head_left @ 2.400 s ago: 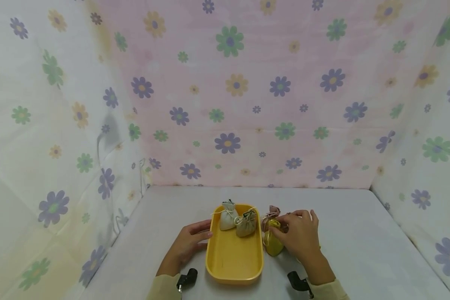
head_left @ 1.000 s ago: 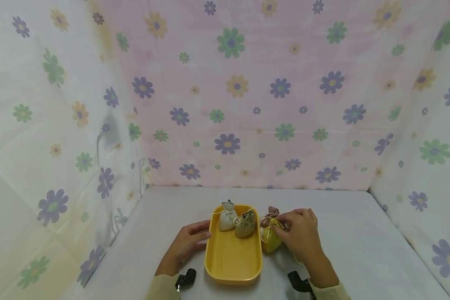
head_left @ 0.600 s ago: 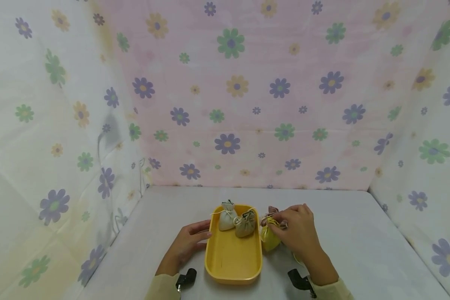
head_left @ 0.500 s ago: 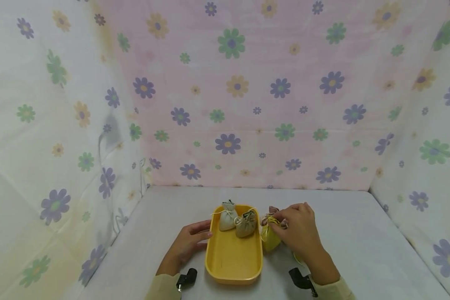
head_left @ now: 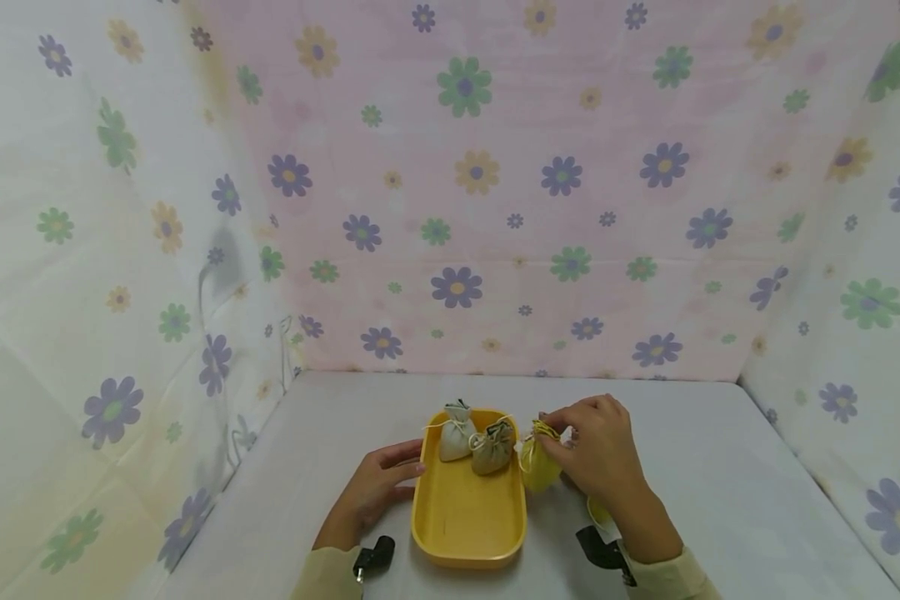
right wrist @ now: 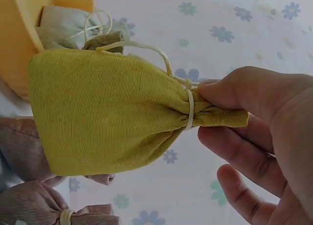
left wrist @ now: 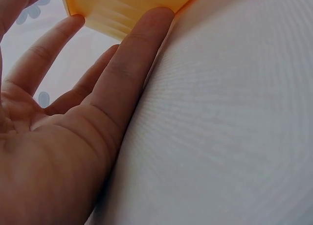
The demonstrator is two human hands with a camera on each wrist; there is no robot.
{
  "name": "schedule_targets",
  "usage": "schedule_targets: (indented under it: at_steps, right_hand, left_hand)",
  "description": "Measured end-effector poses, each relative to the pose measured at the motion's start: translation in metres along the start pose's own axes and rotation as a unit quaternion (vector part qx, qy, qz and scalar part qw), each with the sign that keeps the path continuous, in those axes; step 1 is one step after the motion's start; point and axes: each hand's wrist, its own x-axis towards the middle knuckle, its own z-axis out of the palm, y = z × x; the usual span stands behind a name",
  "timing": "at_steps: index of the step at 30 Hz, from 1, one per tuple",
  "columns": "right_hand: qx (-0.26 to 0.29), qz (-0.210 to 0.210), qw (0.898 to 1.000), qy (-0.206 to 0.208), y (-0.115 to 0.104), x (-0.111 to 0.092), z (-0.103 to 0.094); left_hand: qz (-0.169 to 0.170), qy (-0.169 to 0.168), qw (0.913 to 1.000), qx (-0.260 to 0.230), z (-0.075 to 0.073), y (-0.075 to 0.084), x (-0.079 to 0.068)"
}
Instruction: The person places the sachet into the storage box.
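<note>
My right hand (head_left: pixel 600 446) pinches a yellow-green drawstring pouch (right wrist: pixel 107 107) by its gathered neck, between thumb and fingers. The pouch hangs just right of the yellow tray (head_left: pixel 468 525), apart from the table in the right wrist view. Inside the tray's far end sit a white pouch (head_left: pixel 456 435) and an olive-brown pouch (head_left: pixel 492 450). Against the tray's left wall, my left hand (head_left: pixel 371 487) rests with its fingers extended, fingertips touching the yellow side (left wrist: pixel 112 14). Mauve-brown pouches (right wrist: pixel 34 203) lie behind the held pouch, mostly hidden in the head view.
Another yellow item (head_left: pixel 602 510) shows partly beneath my right wrist. The white tabletop (head_left: pixel 682 467) stretches around the tray. Flowered cloth (head_left: pixel 457 208) hangs behind and at both sides.
My right hand has risen and moved slightly away from me, lifting the yellow-green pouch off the table. It now covers most of the mauve-brown pouches. The left hand and tray stay put.
</note>
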Motion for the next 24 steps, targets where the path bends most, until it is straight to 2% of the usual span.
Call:
schedule_targets:
  at_steps: [12,24]
  right_hand:
    - [0.010,-0.005,1.000,0.001,-0.011,0.006,-0.002]
    - [0.034,-0.012,0.999,-0.010,-0.023,0.009,0.010]
  left_hand:
    - [0.006,-0.007,1.0000,-0.003,-0.001,-0.002,0.001]
    - [0.011,-0.009,0.9999,-0.006,-0.001,-0.003,0.002]
